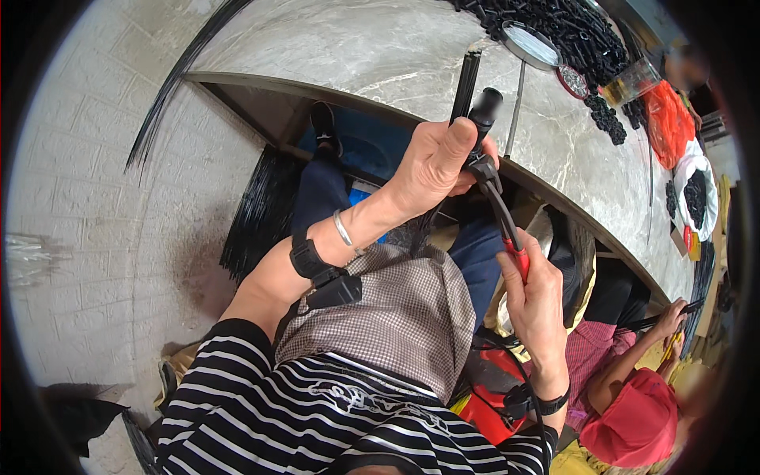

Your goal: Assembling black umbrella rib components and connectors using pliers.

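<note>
- Striped shirt [226,412], nearest, on the near side of the grey table [348,43].
- Left hand [435,166], at the table's edge, fingers closed around black rods [466,83].
- Rods jut from that fist, ends above the table.
- Red-handled pliers [499,207], across the table's edge, head beside the left fingers.
- Right hand [542,289], short of the table, gripping the pliers' handles.

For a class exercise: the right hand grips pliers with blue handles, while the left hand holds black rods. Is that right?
Not quite: the head view shows red handles, not blue, on the pliers in the right hand; the left hand holds black rods.
</note>
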`<action>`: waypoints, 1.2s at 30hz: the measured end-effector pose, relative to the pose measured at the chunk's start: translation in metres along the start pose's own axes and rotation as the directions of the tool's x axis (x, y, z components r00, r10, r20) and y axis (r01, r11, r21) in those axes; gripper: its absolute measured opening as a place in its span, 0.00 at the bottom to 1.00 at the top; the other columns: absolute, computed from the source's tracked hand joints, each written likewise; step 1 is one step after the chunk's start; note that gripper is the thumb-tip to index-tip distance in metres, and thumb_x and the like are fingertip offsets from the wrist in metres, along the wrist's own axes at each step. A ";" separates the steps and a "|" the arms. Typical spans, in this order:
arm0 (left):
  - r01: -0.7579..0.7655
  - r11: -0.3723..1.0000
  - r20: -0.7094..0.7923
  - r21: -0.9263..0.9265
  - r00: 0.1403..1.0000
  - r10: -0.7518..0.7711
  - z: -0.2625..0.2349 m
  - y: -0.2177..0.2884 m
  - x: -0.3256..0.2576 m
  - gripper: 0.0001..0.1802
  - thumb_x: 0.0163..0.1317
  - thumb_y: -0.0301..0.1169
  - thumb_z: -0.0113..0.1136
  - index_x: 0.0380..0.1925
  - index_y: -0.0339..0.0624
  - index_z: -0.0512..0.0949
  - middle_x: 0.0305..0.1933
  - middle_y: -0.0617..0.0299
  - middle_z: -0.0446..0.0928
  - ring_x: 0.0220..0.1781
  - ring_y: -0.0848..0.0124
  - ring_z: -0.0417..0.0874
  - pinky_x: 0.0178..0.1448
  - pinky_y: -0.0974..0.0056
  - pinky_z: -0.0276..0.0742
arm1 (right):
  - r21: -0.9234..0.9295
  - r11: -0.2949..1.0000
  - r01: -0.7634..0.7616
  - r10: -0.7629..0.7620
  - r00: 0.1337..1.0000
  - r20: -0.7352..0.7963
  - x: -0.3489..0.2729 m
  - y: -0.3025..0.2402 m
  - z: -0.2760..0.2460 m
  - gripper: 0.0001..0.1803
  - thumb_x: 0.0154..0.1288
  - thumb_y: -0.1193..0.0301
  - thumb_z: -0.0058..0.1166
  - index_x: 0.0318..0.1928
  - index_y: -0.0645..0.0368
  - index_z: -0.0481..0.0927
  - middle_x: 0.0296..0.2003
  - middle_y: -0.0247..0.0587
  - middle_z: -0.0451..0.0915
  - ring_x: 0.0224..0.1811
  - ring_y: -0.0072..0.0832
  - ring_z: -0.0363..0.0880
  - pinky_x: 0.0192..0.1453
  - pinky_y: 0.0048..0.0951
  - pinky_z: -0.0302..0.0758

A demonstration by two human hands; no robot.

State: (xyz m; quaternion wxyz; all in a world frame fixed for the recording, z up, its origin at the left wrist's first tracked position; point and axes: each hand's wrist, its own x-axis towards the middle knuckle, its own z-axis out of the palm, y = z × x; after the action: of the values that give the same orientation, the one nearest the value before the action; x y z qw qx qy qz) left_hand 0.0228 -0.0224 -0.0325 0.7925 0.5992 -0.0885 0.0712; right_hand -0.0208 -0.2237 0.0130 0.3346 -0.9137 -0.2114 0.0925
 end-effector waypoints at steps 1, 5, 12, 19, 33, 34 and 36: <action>-0.001 1.000 0.000 -0.001 1.000 0.001 0.000 0.000 0.000 0.45 0.54 0.73 0.36 0.27 0.36 0.77 0.13 0.71 0.62 0.12 0.85 0.58 0.16 0.77 0.48 | -0.005 1.000 0.012 -0.012 1.000 -0.009 0.000 0.001 0.001 0.15 0.64 0.73 0.54 0.50 0.63 0.72 0.32 0.57 0.78 0.35 0.51 0.79 0.36 0.38 0.75; -0.011 1.000 -0.013 -0.014 1.000 0.011 0.000 -0.001 -0.001 0.45 0.54 0.73 0.36 0.27 0.36 0.77 0.13 0.71 0.63 0.12 0.85 0.58 0.16 0.77 0.49 | -0.040 0.998 0.040 -0.041 0.998 -0.040 0.002 0.008 0.006 0.12 0.64 0.73 0.54 0.46 0.64 0.72 0.29 0.56 0.78 0.31 0.52 0.79 0.33 0.40 0.74; -0.005 1.000 -0.037 -0.031 0.999 0.004 -0.004 -0.005 -0.002 0.45 0.55 0.73 0.36 0.27 0.35 0.76 0.12 0.71 0.62 0.12 0.85 0.57 0.16 0.77 0.49 | -0.095 0.995 -0.003 0.002 1.000 -0.008 0.009 0.010 0.008 0.13 0.63 0.70 0.56 0.45 0.64 0.72 0.27 0.55 0.78 0.29 0.51 0.79 0.32 0.41 0.74; 0.021 0.998 -0.046 -0.060 0.999 -0.024 -0.002 -0.002 -0.003 0.46 0.55 0.73 0.35 0.26 0.35 0.75 0.11 0.72 0.60 0.11 0.85 0.56 0.16 0.77 0.49 | -0.084 0.993 0.078 -0.081 0.996 -0.037 0.011 0.011 0.009 0.14 0.63 0.69 0.56 0.46 0.63 0.73 0.27 0.55 0.78 0.30 0.51 0.80 0.32 0.40 0.75; 0.032 0.995 -0.107 -0.092 0.993 -0.042 -0.008 -0.010 -0.002 0.48 0.55 0.73 0.35 0.33 0.31 0.76 0.12 0.74 0.60 0.12 0.85 0.56 0.16 0.78 0.50 | -0.037 0.999 0.040 -0.039 0.998 0.043 0.009 0.010 0.015 0.12 0.67 0.66 0.52 0.40 0.64 0.73 0.20 0.48 0.77 0.19 0.43 0.77 0.25 0.37 0.71; 0.036 0.984 -0.081 -0.173 0.995 -0.050 -0.013 -0.011 -0.001 0.46 0.58 0.70 0.34 0.38 0.29 0.75 0.12 0.75 0.57 0.12 0.85 0.54 0.16 0.77 0.49 | 0.220 0.969 -0.110 0.076 0.985 0.158 0.010 0.012 0.012 0.12 0.68 0.65 0.50 0.40 0.64 0.73 0.18 0.41 0.75 0.17 0.35 0.75 0.23 0.32 0.70; 0.004 0.978 -0.053 -0.209 0.998 -0.016 -0.017 -0.009 0.004 0.43 0.62 0.66 0.36 0.38 0.30 0.75 0.13 0.74 0.58 0.12 0.85 0.55 0.17 0.77 0.49 | 0.483 0.802 -0.351 0.206 0.922 0.328 0.011 0.014 -0.003 0.15 0.71 0.63 0.46 0.41 0.65 0.74 0.19 0.29 0.72 0.18 0.15 0.68 0.23 0.19 0.67</action>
State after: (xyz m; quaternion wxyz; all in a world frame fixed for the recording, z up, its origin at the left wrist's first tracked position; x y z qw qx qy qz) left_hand 0.0299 -0.0090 -0.0445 0.8535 0.5110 -0.0707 0.0739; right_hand -0.0058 -0.2302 0.0060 0.5266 -0.7856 -0.0814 0.3146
